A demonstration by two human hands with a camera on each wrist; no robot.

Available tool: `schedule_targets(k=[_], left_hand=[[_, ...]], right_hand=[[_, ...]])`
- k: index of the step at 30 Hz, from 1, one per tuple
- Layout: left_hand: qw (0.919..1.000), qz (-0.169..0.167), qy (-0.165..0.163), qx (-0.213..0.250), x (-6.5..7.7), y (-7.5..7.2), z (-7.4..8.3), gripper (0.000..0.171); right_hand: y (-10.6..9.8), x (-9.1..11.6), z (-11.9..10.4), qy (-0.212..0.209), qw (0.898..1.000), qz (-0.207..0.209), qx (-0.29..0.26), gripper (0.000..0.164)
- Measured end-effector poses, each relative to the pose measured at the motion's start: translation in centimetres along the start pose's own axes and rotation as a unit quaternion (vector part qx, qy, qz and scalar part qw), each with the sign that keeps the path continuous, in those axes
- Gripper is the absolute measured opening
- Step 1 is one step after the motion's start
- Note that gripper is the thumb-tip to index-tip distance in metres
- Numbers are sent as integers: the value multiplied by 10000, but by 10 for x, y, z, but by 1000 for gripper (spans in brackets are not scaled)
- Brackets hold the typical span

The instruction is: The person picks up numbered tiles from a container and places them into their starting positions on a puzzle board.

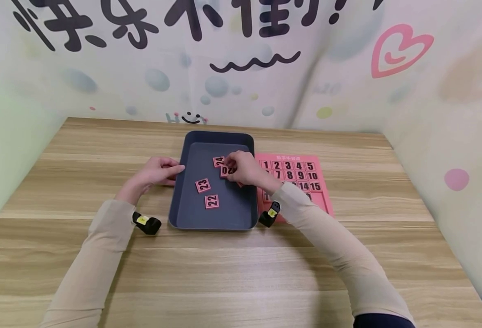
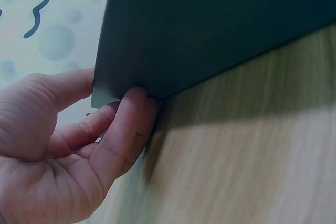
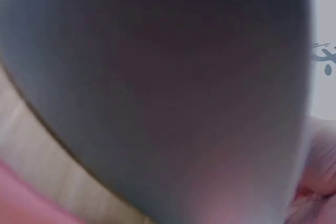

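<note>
A dark blue-grey tray point(image 1: 232, 218) lies on the table with several pink number tiles inside. My left hand point(image 1: 156, 172) holds its left side, the thumb at the rim and the fingers against the outer wall; the left wrist view shows this hand point(image 2: 79, 140) close up. Over the tray's right half, my right hand point(image 1: 246, 169) pinches the 20 tile point(image 1: 225, 171) between thumb and fingers. The 24 tile point(image 1: 218, 161) is right beside it. Tiles 23 point(image 1: 202, 185) and 22 point(image 1: 211, 202) lie lower left. Another tile is mostly hidden beneath the right hand.
Right of the tray lies a pink number board point(image 1: 320, 198) with rows of tiles point(image 1: 289, 175), partly covered by my right forearm. A printed wall point(image 1: 241, 91) stands behind the wooden table point(image 1: 183, 282). The tray's wall point(image 3: 173, 87) fills most of the right wrist view.
</note>
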State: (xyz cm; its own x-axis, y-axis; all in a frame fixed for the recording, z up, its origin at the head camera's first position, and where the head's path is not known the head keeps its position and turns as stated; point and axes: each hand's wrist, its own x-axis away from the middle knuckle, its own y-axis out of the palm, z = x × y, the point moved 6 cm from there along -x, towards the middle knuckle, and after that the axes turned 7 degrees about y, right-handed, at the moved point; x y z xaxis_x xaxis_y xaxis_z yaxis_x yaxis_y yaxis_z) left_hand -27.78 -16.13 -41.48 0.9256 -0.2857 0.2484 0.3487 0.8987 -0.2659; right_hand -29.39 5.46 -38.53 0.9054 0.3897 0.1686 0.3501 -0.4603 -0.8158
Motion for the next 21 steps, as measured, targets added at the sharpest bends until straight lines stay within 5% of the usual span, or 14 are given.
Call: schedule_targets(k=[11, 21], left_hand=[[10000, -9, 48, 42, 0, 0, 1, 39], [10000, 4, 50, 31, 0, 1, 2, 39]], right_hand=[[-29, 26, 7, -69, 9995, 223, -208, 32], [-57, 61, 54, 117, 9979, 526, -353, 32]])
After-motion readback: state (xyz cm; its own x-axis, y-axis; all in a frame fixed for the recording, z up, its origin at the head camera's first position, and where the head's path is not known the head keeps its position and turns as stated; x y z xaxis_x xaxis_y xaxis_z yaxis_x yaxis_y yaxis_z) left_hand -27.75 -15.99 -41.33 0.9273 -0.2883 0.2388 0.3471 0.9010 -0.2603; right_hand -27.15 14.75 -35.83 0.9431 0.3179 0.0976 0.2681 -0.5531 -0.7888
